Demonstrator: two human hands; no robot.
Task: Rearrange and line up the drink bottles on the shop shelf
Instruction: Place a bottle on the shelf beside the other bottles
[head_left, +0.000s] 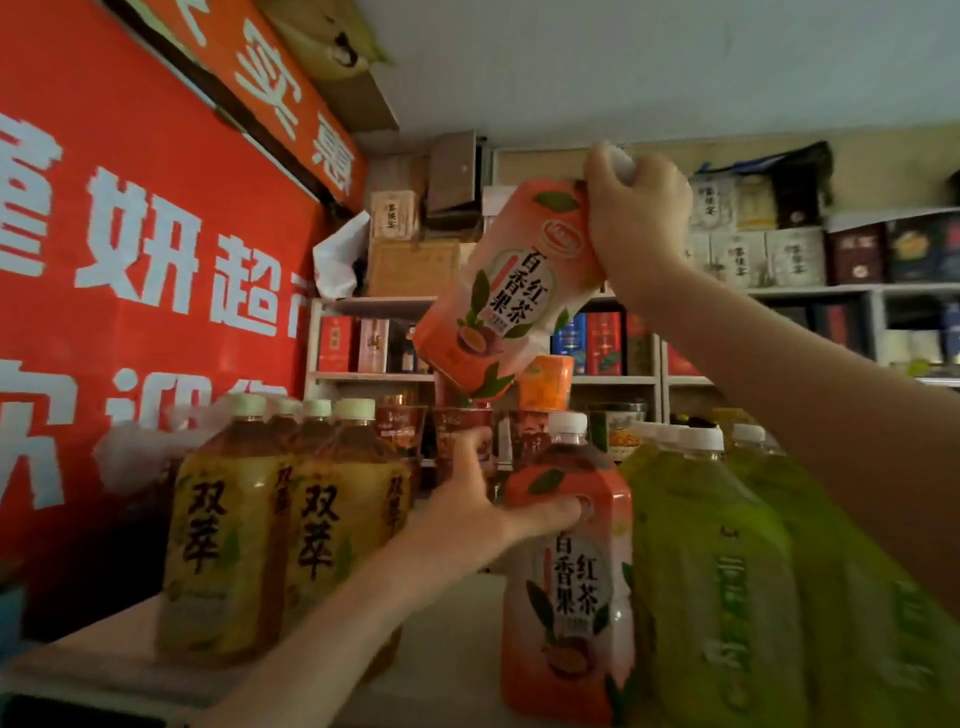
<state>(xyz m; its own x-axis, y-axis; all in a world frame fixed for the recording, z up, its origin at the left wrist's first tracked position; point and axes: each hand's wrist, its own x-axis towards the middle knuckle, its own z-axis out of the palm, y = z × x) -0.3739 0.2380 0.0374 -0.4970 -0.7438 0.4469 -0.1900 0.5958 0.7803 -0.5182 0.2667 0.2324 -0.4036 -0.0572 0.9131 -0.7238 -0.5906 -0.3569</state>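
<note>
My right hand grips the neck and cap of an orange-labelled tea bottle, held tilted in the air above the shelf. My left hand reaches to a second orange-labelled bottle that stands upright on the white shelf top; the thumb presses its shoulder and the fingers curl round behind it. Several yellow-labelled bottles stand in a group to the left. Green-labelled bottles crowd the right, touching the standing orange one.
A red banner with white characters covers the wall at left. Small cups and an orange carton stand behind the bottles. Far shelves hold boxed goods. A gap of bare shelf lies between the yellow bottles and the standing orange bottle.
</note>
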